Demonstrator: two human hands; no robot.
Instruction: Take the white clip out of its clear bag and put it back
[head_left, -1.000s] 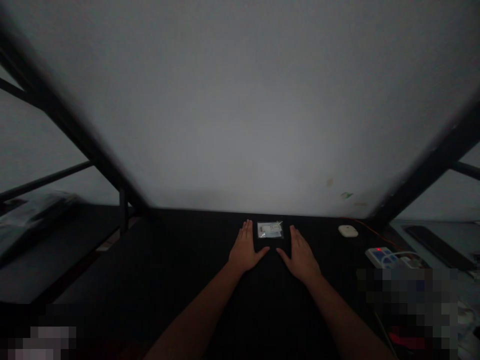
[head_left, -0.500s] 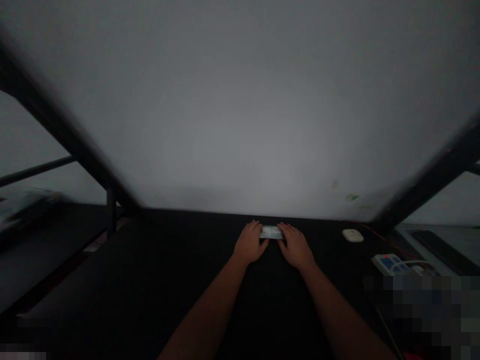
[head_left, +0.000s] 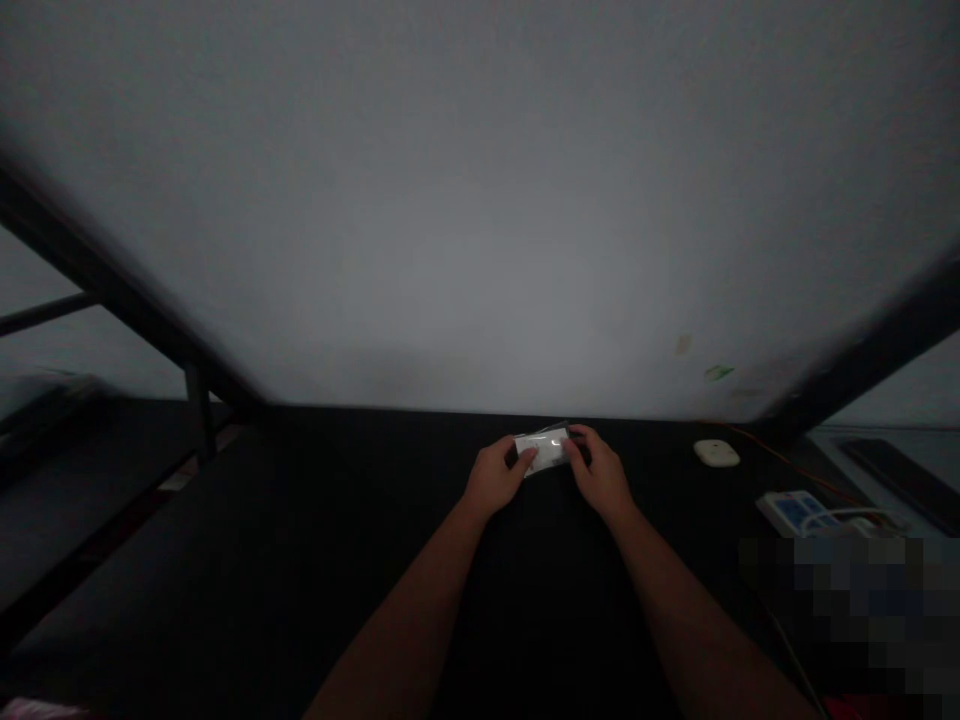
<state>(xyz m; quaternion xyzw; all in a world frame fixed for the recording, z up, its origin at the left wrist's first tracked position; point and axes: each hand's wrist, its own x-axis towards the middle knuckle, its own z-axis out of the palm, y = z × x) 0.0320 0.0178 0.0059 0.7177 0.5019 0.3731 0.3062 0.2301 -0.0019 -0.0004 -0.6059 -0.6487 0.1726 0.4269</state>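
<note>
A small flat packet (head_left: 546,447), white inside what looks like a shiny clear plastic sleeve, is held between my two hands and tilts up toward the right. My left hand (head_left: 493,480) grips its left end, the thumb lying across the front. On the right end my right hand (head_left: 600,475) is closed, thumb in front and fingers behind. Any print on the packet is too small to read. Beneath both hands lies the black tabletop (head_left: 360,520).
A white rounded case (head_left: 716,453) lies right of my hands. Farther right are a power strip (head_left: 799,512) with a white cable and a dark slab-like object (head_left: 904,480). The grey wall (head_left: 480,250) rises behind the table. Dark metal bars (head_left: 199,410) stand on the left.
The packet has turned from lying level to slanting, with more of its face showing. My thumbs have moved onto its front. The camera view has shifted slightly.
</note>
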